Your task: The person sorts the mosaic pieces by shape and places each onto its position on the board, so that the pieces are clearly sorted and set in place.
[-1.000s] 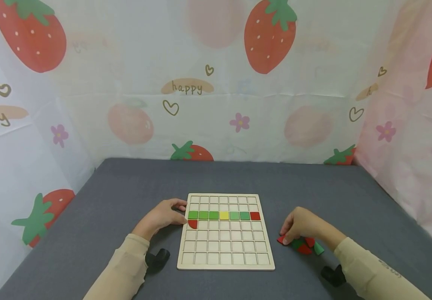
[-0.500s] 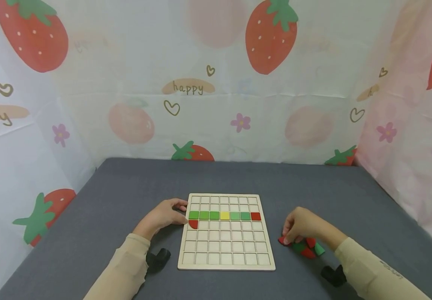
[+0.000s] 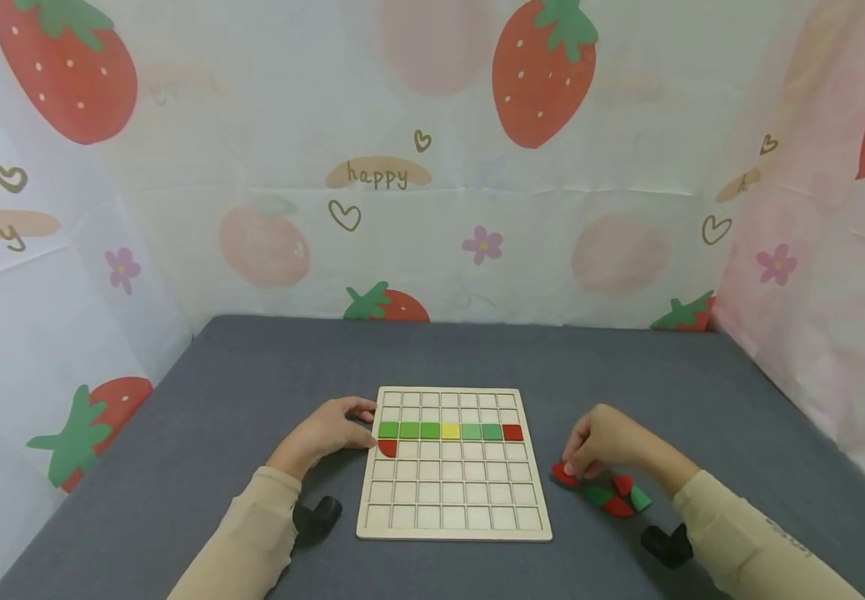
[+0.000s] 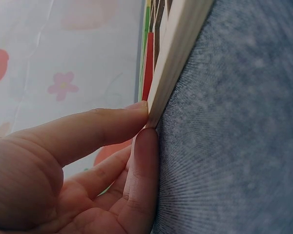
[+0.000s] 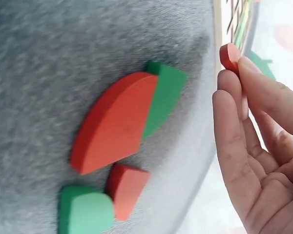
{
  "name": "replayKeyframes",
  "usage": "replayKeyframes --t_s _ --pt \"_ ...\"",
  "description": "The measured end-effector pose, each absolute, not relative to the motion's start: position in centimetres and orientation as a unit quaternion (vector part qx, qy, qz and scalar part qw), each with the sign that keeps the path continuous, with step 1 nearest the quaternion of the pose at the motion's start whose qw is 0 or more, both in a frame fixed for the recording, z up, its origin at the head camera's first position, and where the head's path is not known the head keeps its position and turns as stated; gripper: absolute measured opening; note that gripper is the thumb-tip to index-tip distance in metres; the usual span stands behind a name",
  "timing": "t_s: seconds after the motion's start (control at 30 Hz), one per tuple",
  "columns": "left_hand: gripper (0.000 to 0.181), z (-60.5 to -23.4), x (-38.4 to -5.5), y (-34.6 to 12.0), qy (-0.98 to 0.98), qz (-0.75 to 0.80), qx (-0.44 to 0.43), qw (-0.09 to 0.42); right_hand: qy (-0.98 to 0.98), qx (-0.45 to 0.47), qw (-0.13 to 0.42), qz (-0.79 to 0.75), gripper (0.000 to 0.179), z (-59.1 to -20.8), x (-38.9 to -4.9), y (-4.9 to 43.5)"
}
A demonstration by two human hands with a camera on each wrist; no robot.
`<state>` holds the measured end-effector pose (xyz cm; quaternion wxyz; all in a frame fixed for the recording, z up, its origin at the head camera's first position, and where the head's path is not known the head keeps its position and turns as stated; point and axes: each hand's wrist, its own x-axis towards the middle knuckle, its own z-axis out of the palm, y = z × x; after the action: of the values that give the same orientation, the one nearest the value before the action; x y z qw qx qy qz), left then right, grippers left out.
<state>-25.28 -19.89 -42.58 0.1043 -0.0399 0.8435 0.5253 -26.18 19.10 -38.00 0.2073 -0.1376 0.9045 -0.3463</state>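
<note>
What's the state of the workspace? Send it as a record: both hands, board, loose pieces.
Left hand: thumb and fingers touching the left edge of the board
Right hand: pinching a red piece
Filled row: third from far side; three green tiles, yellow tile, two bluish-green tiles, red tile
Next row: round-edged red tile, leftmost cell
Loose, right of board: big red wedge, dark green wedge, small red wedge, light green wedge

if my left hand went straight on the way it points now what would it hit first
The pale wooden grid board: your left hand seems to be touching its left edge. Past that, the red quarter-round tile looks next in line with the thumb, though depth is unclear.
</note>
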Motion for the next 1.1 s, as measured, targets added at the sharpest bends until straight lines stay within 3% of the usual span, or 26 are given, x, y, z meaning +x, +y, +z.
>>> replayKeyframes --t_s 1.1 --pt "0.062 -42.6 -25.1 -20.0 0.847 0.521 -0.026 0.102 0.865 -0.142 0.218 -0.428 0.011 -36.6 -27.4 14.2"
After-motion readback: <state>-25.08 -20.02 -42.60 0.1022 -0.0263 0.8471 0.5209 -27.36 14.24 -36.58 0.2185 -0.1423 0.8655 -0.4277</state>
